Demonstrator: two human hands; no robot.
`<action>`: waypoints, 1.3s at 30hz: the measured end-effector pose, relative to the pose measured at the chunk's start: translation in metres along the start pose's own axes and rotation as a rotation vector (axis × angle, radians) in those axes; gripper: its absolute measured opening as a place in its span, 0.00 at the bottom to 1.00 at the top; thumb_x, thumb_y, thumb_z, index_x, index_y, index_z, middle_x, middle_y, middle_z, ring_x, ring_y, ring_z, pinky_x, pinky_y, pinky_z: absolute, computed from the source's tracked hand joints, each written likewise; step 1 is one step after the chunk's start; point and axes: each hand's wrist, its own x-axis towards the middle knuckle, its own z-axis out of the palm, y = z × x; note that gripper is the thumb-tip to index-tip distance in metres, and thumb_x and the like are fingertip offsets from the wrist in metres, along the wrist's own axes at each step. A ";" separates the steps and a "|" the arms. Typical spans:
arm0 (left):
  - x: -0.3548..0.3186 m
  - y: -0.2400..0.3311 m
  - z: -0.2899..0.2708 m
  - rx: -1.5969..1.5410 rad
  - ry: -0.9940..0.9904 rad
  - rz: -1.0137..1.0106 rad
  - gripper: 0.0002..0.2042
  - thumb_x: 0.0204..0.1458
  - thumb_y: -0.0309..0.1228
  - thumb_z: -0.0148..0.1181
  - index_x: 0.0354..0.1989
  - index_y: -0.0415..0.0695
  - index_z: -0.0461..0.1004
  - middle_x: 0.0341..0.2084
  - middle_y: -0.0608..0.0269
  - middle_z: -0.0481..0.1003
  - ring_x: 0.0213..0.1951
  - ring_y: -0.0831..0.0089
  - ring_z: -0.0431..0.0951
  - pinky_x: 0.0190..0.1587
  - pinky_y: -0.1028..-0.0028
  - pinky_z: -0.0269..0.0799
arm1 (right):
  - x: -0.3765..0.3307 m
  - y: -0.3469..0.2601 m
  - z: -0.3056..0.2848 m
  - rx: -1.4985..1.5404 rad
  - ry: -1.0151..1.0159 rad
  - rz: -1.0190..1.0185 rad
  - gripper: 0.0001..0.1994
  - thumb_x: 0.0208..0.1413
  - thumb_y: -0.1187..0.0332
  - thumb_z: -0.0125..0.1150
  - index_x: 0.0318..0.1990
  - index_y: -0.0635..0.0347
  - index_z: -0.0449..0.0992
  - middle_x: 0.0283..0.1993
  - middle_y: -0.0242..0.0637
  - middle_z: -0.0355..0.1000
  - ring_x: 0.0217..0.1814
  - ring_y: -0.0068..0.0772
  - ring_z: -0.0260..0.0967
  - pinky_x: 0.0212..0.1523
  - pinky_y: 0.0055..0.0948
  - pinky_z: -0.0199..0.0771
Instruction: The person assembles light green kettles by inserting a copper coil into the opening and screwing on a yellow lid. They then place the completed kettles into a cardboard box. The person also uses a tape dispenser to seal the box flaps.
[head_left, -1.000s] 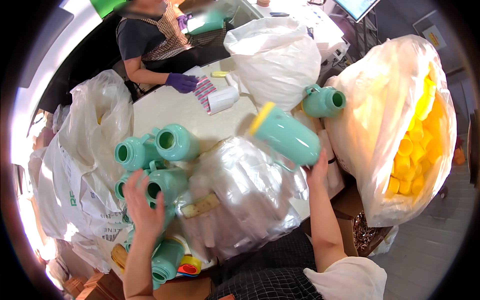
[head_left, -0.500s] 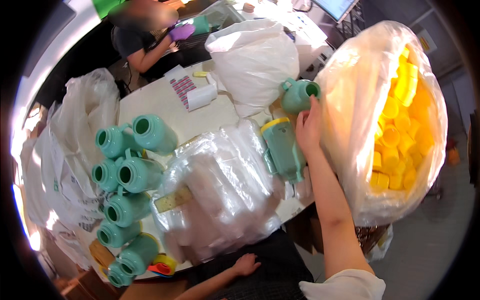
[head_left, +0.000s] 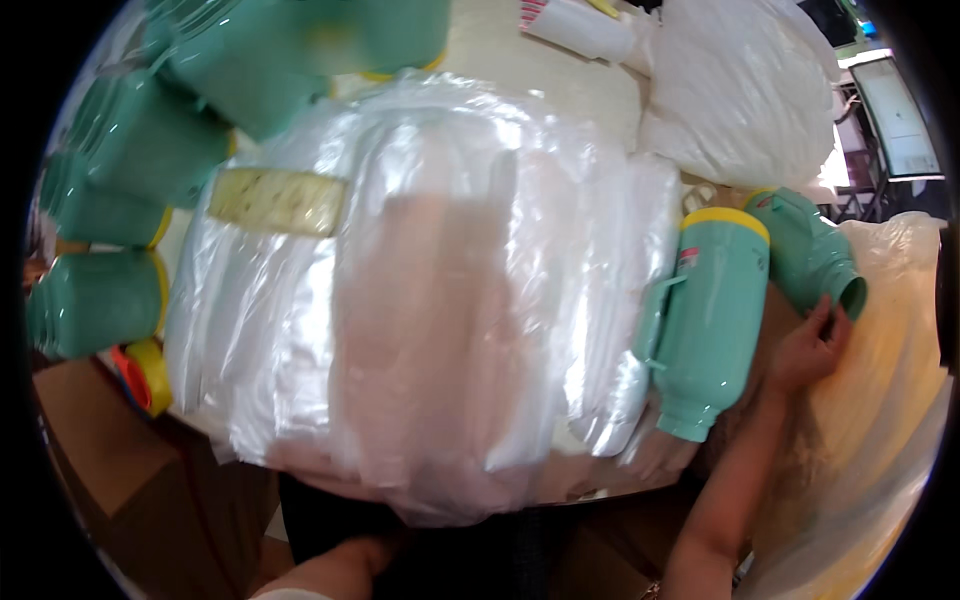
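Observation:
My right hand (head_left: 808, 350) is at the far right, its thumb and fingers pinched at the open mouth of a green thermos flask (head_left: 795, 245) that lies tilted, mouth toward me. Left of it lies a second green thermos flask (head_left: 715, 310) with a yellow base ring and a side handle, neck pointing toward me. From my left arm (head_left: 335, 572) only the forearm shows at the lower edge; its hand is lost in the dark below the table edge, fingers hidden. A wide stack of clear plastic bags (head_left: 430, 330) covers the table middle, with a yellowish block (head_left: 280, 202) on it.
Several more green flasks (head_left: 140, 140) crowd the left side, near rolls of red and yellow tape (head_left: 148, 375). A white bag (head_left: 740, 90) stands at the far right, beyond it a screen (head_left: 895, 115). A large translucent bag (head_left: 890, 420) borders my right arm.
The view has dropped closer to the table and turned, so the bag stack looks larger. My right hand stays at the flask's mouth. My left hand, earlier seen on my lap, is now hidden.

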 end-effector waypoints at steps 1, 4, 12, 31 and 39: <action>0.008 -0.013 0.008 0.043 0.032 0.022 0.27 0.61 0.42 0.58 0.65 0.41 0.69 0.62 0.45 0.70 0.66 0.54 0.68 0.69 0.59 0.59 | -0.006 -0.015 -0.006 0.029 0.037 -0.075 0.10 0.66 0.71 0.63 0.46 0.72 0.78 0.39 0.44 0.76 0.41 0.36 0.76 0.38 0.32 0.78; 0.038 -0.030 0.016 0.225 0.075 0.075 0.27 0.61 0.43 0.58 0.65 0.41 0.69 0.61 0.45 0.71 0.64 0.53 0.69 0.67 0.59 0.61 | -0.028 -0.058 -0.048 0.418 0.205 -0.097 0.10 0.66 0.73 0.62 0.48 0.73 0.75 0.38 0.42 0.76 0.39 0.35 0.75 0.39 0.31 0.78; 0.166 -0.069 0.017 0.765 0.104 0.377 0.27 0.60 0.44 0.60 0.64 0.41 0.69 0.59 0.46 0.73 0.61 0.52 0.73 0.64 0.57 0.67 | -0.119 -0.198 -0.157 1.154 0.197 0.799 0.16 0.70 0.62 0.56 0.52 0.69 0.72 0.45 0.43 0.76 0.37 0.32 0.74 0.42 0.30 0.77; -0.419 -0.328 -0.039 0.594 1.999 0.053 0.41 0.36 0.31 0.78 0.64 0.44 0.65 0.54 0.50 0.75 0.56 0.51 0.75 0.62 0.53 0.68 | -0.392 -0.478 -0.348 1.411 -1.779 0.903 0.54 0.52 0.58 0.76 0.76 0.62 0.39 0.66 0.53 0.61 0.68 0.52 0.63 0.52 0.60 0.79; -0.425 -0.371 -0.013 0.454 1.616 0.181 0.14 0.49 0.30 0.66 0.45 0.45 0.78 0.34 0.54 0.79 0.42 0.52 0.79 0.45 0.56 0.77 | -0.467 -0.666 -0.380 1.161 -2.055 0.916 0.40 0.57 0.58 0.68 0.71 0.61 0.52 0.70 0.50 0.58 0.64 0.55 0.68 0.49 0.69 0.80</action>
